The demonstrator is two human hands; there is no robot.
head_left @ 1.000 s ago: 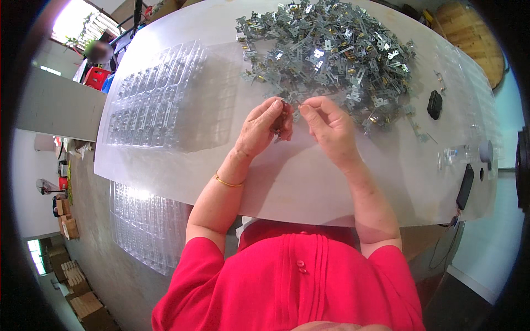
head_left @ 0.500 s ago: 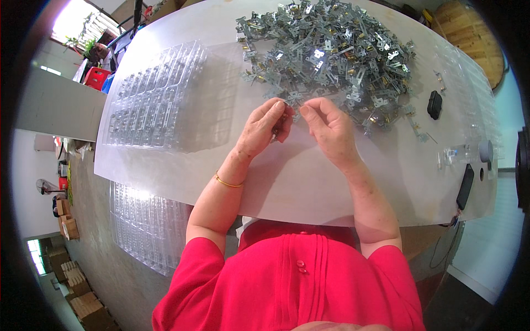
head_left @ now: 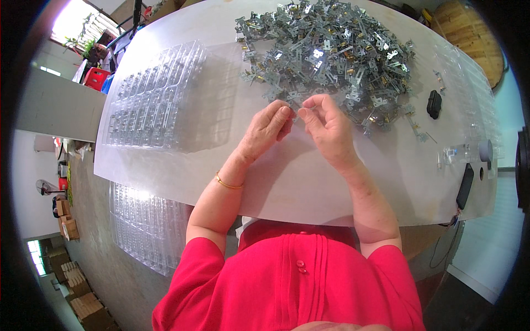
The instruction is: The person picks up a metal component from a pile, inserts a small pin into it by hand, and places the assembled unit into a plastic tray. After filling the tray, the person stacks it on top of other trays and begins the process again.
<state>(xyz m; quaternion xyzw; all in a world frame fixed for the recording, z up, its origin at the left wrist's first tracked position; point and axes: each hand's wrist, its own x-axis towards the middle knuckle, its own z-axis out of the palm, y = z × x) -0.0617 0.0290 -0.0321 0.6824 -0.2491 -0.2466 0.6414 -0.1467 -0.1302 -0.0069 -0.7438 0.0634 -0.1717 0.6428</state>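
Note:
Both hands meet over the table just in front of a large heap of small metal brackets (head_left: 331, 55), silvery with some brass-coloured bits. My left hand (head_left: 268, 127) has its fingers curled and its thumb pressed on the index finger, around something small that I cannot make out. Close beside it, my right hand (head_left: 330, 129) pinches thumb and forefinger together at a small thin piece, whose kind is too small to tell. To the left lies a clear plastic tray (head_left: 190, 71) with metal parts in rows of its compartments.
A black oblong object (head_left: 434, 105) lies right of the heap, near a few loose parts. Farther right are a clear bottle (head_left: 464, 153), a black flat device (head_left: 465, 186) and more clear trays (head_left: 469, 83). Below the table's left edge sits another clear tray stack (head_left: 146, 226).
My left fingers have closed further, hiding the small metal bits that showed in them before. The right hand has shifted only slightly, its fingertips still near the left ones.

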